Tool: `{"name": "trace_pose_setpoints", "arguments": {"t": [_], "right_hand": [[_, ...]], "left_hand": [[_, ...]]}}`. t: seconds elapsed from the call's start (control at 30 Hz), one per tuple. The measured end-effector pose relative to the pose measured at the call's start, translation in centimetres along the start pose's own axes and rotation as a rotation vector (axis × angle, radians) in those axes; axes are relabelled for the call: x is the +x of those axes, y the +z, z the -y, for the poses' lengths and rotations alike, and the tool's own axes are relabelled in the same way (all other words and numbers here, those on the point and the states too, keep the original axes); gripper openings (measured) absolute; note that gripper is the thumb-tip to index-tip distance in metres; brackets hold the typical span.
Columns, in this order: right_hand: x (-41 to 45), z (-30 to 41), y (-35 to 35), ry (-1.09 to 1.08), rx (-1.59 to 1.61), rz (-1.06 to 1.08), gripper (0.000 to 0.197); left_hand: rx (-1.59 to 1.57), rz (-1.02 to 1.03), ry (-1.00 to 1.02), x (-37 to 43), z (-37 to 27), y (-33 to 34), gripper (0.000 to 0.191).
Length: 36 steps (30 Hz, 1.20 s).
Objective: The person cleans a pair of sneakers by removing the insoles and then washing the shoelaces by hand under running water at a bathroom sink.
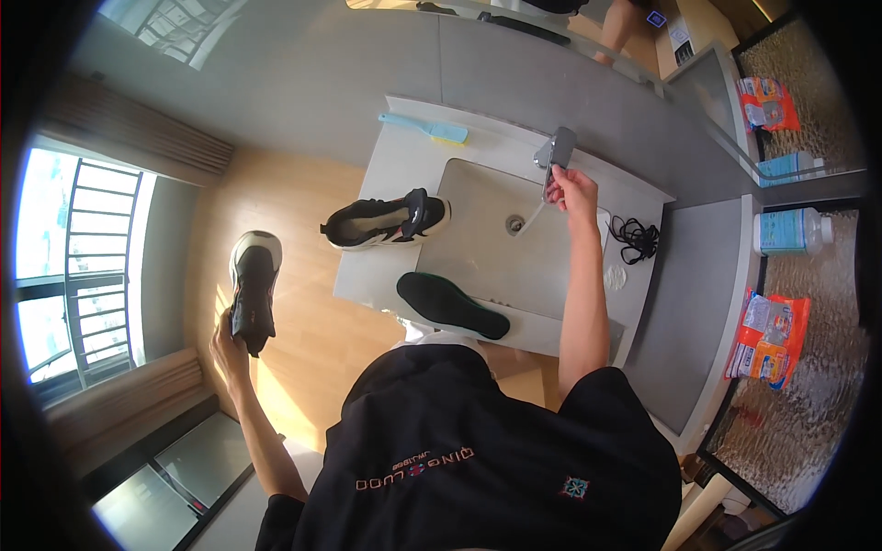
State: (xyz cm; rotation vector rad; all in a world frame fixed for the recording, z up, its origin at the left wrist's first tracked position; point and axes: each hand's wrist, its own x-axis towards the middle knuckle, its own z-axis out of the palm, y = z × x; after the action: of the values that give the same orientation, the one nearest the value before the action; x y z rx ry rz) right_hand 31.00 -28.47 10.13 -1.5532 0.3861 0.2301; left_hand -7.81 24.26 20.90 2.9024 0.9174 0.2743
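Note:
My left hand (pixel 227 344) is shut on a black and white sneaker (pixel 253 289), held out over the floor left of the washbasin counter. At the basin (pixel 482 241), my right hand (pixel 573 193) has its fingers on the metal faucet (pixel 555 148), and a thin stream of water runs towards the drain (pixel 515 224). A second sneaker (pixel 375 222) lies at the basin's left edge, its opening up. One dark insole (pixel 453 305) rests on the counter's near edge. Black shoelaces (pixel 635 240) lie bundled right of the basin, beside a small whitish patch (pixel 615 277).
A light blue brush (pixel 431 129) with yellow bristles lies at the counter's back left. On the right, a shelf (pixel 813 275) holds a white bottle (pixel 792 232) with a blue label and an orange packet (pixel 770 337). A mirror runs along the back wall. At far left is a barred window (pixel 103 241).

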Motion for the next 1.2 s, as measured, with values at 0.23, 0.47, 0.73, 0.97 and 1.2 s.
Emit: {"name": "trace_pose_setpoints", "arguments": {"t": [0.23,0.47,0.73,0.97,1.2], "right_hand": [[-1.4,-3.7,0.2,-0.209,0.022,-0.090,0.022],[-10.6,-12.3,-0.5,0.002,-0.101,-0.189,0.013],[-22.3,-17.2,2.3,-0.069,-0.607,-0.255,0.018],[-28.2,-16.8,14.4,-0.191,-1.032,-0.351,0.081],[-29.7,-17.6,19.4,-0.113,-1.169,-0.438,0.093]], "left_hand": [[-0.176,0.018,0.186,8.4,-8.4,0.4,0.040],[-0.170,-0.058,0.610,18.0,-12.7,3.2,0.024],[-0.263,0.129,0.954,27.4,-16.5,10.4,0.011],[-0.239,0.293,1.202,29.8,-19.9,15.8,0.017],[-0.343,0.348,1.413,29.0,-23.4,17.8,0.018]]}}
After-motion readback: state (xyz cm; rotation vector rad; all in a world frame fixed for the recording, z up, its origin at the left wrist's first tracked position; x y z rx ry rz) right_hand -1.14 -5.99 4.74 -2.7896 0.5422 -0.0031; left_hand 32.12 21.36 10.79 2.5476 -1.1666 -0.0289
